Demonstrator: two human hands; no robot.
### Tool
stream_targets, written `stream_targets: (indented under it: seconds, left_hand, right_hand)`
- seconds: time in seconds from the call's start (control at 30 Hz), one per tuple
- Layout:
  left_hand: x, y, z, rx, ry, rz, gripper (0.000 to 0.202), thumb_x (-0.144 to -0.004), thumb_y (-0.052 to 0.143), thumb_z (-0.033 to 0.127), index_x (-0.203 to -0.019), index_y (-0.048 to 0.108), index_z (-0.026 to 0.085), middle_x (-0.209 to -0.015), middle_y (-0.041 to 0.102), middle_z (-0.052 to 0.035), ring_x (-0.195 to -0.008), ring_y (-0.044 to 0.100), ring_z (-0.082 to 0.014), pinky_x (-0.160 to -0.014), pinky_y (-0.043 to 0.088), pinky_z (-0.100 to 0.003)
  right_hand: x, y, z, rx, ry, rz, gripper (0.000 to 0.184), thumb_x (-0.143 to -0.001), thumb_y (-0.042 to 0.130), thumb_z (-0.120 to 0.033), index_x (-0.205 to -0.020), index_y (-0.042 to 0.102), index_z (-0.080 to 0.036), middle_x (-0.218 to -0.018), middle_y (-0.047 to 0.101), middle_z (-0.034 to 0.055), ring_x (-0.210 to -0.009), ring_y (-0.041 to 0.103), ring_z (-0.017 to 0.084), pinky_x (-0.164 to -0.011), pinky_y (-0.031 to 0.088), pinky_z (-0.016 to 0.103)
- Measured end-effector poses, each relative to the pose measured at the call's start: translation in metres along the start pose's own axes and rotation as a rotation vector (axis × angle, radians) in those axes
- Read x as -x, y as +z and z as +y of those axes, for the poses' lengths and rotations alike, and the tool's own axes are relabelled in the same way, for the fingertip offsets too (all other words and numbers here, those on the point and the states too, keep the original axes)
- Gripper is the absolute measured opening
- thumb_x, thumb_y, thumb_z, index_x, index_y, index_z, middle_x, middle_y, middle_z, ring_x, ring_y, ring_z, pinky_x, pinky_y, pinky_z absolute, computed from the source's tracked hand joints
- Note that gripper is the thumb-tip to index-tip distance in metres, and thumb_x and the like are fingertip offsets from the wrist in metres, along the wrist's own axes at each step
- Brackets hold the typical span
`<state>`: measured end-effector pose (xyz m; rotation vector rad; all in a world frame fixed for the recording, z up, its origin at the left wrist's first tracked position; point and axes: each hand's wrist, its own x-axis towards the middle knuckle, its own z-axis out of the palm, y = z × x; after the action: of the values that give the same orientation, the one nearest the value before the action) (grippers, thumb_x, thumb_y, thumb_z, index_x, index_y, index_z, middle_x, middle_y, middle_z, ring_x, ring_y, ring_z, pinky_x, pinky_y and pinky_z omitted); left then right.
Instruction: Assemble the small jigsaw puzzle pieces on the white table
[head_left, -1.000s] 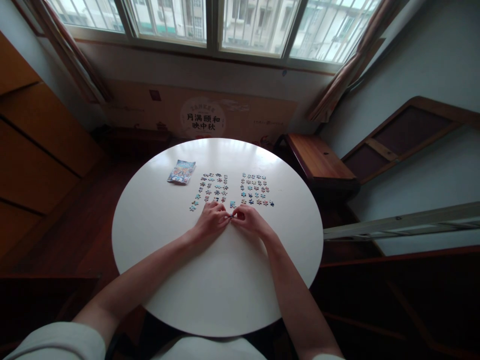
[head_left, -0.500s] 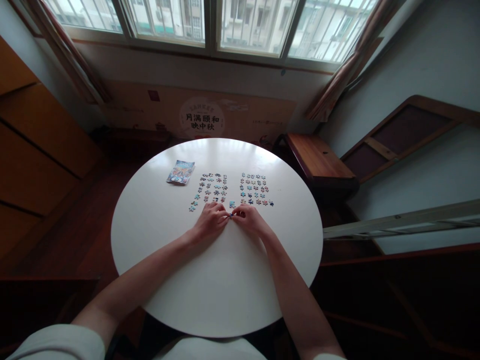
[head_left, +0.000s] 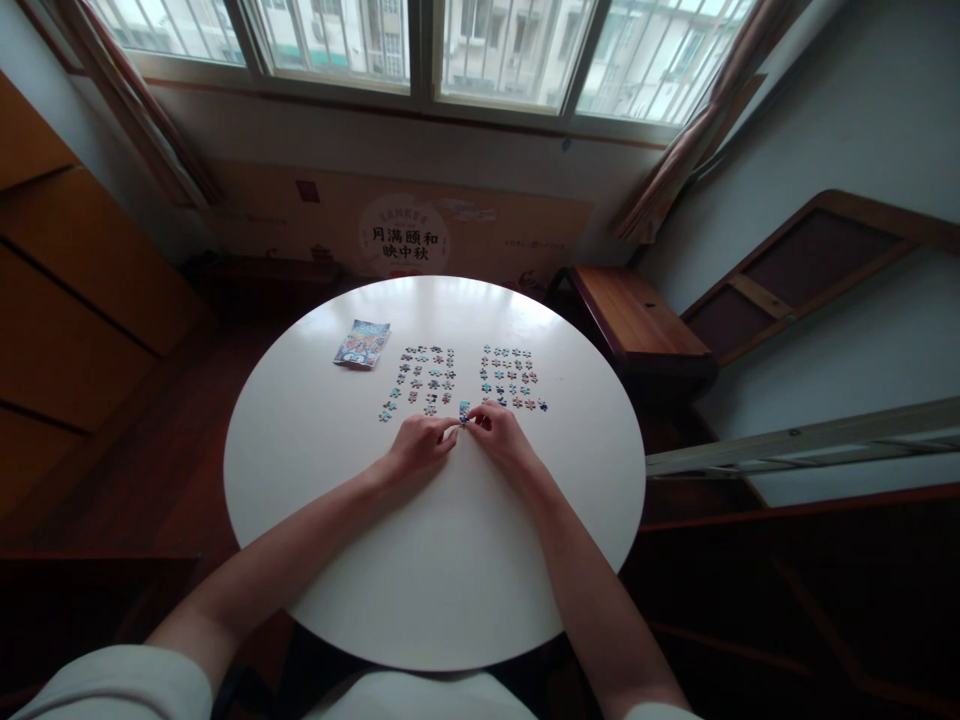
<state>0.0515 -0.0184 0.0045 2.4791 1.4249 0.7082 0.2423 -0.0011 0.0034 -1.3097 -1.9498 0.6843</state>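
Note:
My left hand (head_left: pixel 420 445) and my right hand (head_left: pixel 499 435) rest side by side on the round white table (head_left: pixel 322 480), fingers curled. Their fingertips meet at a small blue jigsaw piece (head_left: pixel 463 410) just beyond them. Both hands pinch at it. Beyond the hands lie two groups of loose jigsaw pieces, a left group (head_left: pixel 427 375) and a right group (head_left: pixel 511 378), laid out in rows. One stray piece (head_left: pixel 386 412) lies left of my left hand.
A small printed packet (head_left: pixel 362 343) lies at the table's far left. A wooden bench (head_left: pixel 637 325) stands to the right of the table, a cardboard box with print (head_left: pixel 405 235) under the window behind it, and wooden cabinets (head_left: pixel 67 270) at the left.
Both hands have shifted slightly forward, towards the rows of pieces, with their fingertips still together. The loose pieces and the packet have not moved.

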Motion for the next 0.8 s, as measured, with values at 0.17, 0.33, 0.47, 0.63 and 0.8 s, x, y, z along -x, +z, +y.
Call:
stream_targets:
  seconds: [0.17, 0.33, 0.47, 0.63, 0.8]
  left_hand:
    - [-0.0009, -0.0037, 0.0034, -0.017, 0.0, -0.022, 0.027, -0.088, 0.053, 0.029, -0.107, 0.072, 0.025, -0.064, 0.067, 0.0, -0.058, 0.058, -0.0131, -0.061, 0.036, -0.024]
    - [-0.0012, -0.0058, 0.0059, -0.01, 0.01, -0.025, 0.028, -0.088, 0.052, 0.027, -0.108, 0.071, 0.024, -0.068, 0.069, -0.0019, -0.062, 0.06, -0.0144, -0.062, 0.038, -0.024]
    - [-0.0012, -0.0063, 0.0064, -0.009, 0.014, -0.032, 0.028, -0.088, 0.052, 0.028, -0.109, 0.071, 0.023, -0.07, 0.07, -0.0028, -0.063, 0.062, -0.015, -0.063, 0.039, -0.024]
    - [-0.0016, -0.0064, 0.0063, -0.023, 0.006, -0.043, 0.03, -0.088, 0.052, 0.027, -0.113, 0.069, 0.023, -0.071, 0.071, -0.0031, -0.064, 0.063, -0.0158, -0.064, 0.04, -0.025]
    - [-0.0014, -0.0043, 0.0051, -0.03, 0.009, -0.041, 0.03, -0.087, 0.053, 0.026, -0.113, 0.069, 0.024, -0.075, 0.072, -0.0037, -0.068, 0.064, -0.0165, -0.066, 0.041, -0.025]
  right_hand:
    - [0.0005, 0.0012, -0.0005, 0.012, 0.02, 0.004, 0.008, -0.08, 0.063, -0.015, -0.084, 0.069, -0.018, -0.078, 0.058, 0.0007, -0.067, 0.056, 0.011, -0.068, 0.045, 0.024]
    - [0.0008, 0.0015, -0.0017, 0.043, 0.032, 0.008, 0.008, -0.081, 0.063, -0.017, -0.085, 0.069, -0.018, -0.08, 0.059, 0.0015, -0.069, 0.057, 0.012, -0.07, 0.046, 0.025]
    - [0.0007, 0.0019, -0.0029, 0.063, 0.042, 0.019, 0.009, -0.082, 0.062, -0.017, -0.086, 0.069, -0.019, -0.082, 0.059, 0.0019, -0.07, 0.057, 0.012, -0.071, 0.046, 0.025]
    - [0.0003, 0.0024, -0.0045, 0.101, 0.057, 0.025, 0.009, -0.083, 0.061, -0.018, -0.086, 0.069, -0.019, -0.081, 0.06, 0.0016, -0.071, 0.057, 0.013, -0.072, 0.045, 0.025]
    - [0.0006, 0.0029, -0.0059, 0.105, 0.059, 0.032, 0.009, -0.083, 0.06, -0.018, -0.087, 0.068, -0.019, -0.081, 0.059, 0.0015, -0.071, 0.058, 0.012, -0.073, 0.045, 0.025]
